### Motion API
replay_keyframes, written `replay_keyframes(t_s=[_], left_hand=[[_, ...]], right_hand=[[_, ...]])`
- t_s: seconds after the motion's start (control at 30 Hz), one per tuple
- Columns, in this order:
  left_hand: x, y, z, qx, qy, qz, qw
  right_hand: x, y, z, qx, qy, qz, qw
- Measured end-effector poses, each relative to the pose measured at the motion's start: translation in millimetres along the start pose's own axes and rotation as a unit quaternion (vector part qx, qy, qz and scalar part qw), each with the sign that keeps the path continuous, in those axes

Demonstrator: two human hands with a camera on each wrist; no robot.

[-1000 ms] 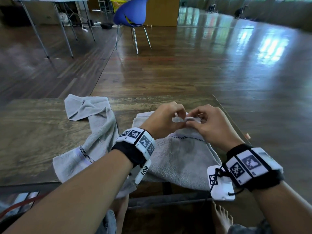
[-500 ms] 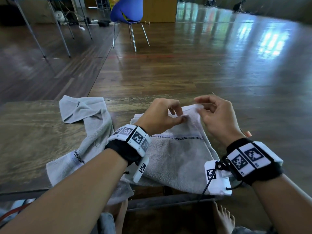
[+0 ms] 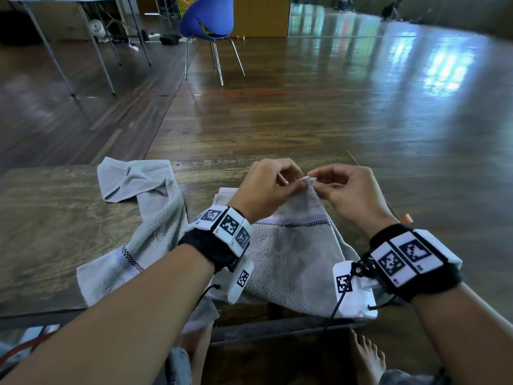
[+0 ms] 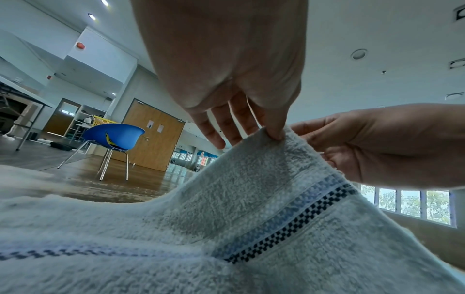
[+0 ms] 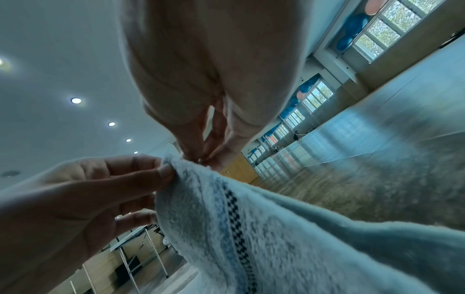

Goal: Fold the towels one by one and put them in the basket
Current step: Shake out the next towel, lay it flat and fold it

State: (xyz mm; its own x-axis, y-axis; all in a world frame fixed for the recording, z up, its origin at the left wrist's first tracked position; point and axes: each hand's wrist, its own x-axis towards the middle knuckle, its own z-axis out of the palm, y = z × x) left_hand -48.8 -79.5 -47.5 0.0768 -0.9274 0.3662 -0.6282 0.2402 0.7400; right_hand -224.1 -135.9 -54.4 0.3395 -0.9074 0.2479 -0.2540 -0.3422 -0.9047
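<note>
A grey towel [image 3: 291, 257] with a checked band lies on the wooden table [image 3: 41, 218] in front of me, its far corner lifted into a peak. My left hand [image 3: 301, 184] and right hand [image 3: 317, 182] meet at that peak and both pinch the corner between thumb and fingers. The left wrist view shows the left hand [image 4: 275, 135] pinching the towel [image 4: 251, 218] tip, with the right hand behind it. In the right wrist view the right hand [image 5: 201, 159] nips the same corner of the towel [image 5: 251, 218]. A second grey towel [image 3: 144, 218] lies crumpled to the left. No basket is in view.
A blue chair [image 3: 206, 20] stands on the shiny wood floor beyond the table. Folding-table legs [image 3: 55, 59] stand at the far left. My bare feet [image 3: 366, 359] show under the table's near edge.
My hands have come back together at the towel's far corner and raised it into a peak; half a second ago they were slightly apart along the far edge.
</note>
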Motion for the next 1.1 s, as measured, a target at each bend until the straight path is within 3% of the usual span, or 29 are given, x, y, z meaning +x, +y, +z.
replay_keyframes(t_s=[0.83, 1.1], left_hand=[[-0.9, -5.4, 0.4, -0.006, 0.024, -0.001, 1.0], [-3.1, -7.7, 2.6, 0.051, -0.015, 0.022, 0.998]], right_hand=[[-0.5, -6.5, -0.6, -0.019, -0.022, 0.017, 0.999], [-1.7, -7.8, -1.5, -0.041, -0.051, -0.019, 0.998]])
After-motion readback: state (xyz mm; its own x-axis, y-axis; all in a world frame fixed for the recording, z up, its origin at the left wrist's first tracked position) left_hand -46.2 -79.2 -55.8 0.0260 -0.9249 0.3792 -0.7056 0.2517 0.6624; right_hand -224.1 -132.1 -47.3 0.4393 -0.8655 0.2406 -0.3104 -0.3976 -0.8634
